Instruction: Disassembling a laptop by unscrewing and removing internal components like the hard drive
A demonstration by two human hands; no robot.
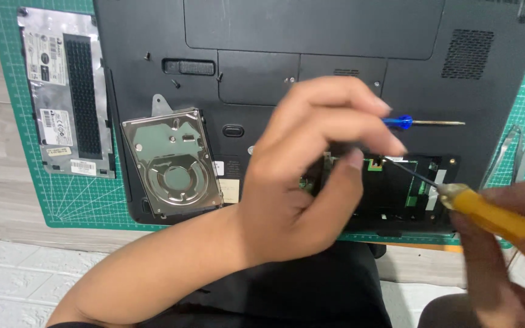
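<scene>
A black laptop point(311, 54) lies upside down on a green cutting mat point(7, 91). My left hand point(308, 170) hovers over an open compartment point(408, 188) at the laptop's near edge, fingers pinched together around something too small to make out. My right hand point(508, 243) grips a yellow-handled screwdriver point(487, 212), and its thin shaft points into the same compartment, the tip next to my left fingertips. The circuit parts inside are partly hidden by my left hand.
A silver hard drive in its metal caddy point(174, 164) rests on the laptop's left side. A removed cover panel point(65, 91) lies on the mat at far left. A blue-handled screwdriver point(423, 123) lies on the laptop, and metal tweezers point(511, 152) sit at the right. Loose screws point(176, 83) lie near the latch.
</scene>
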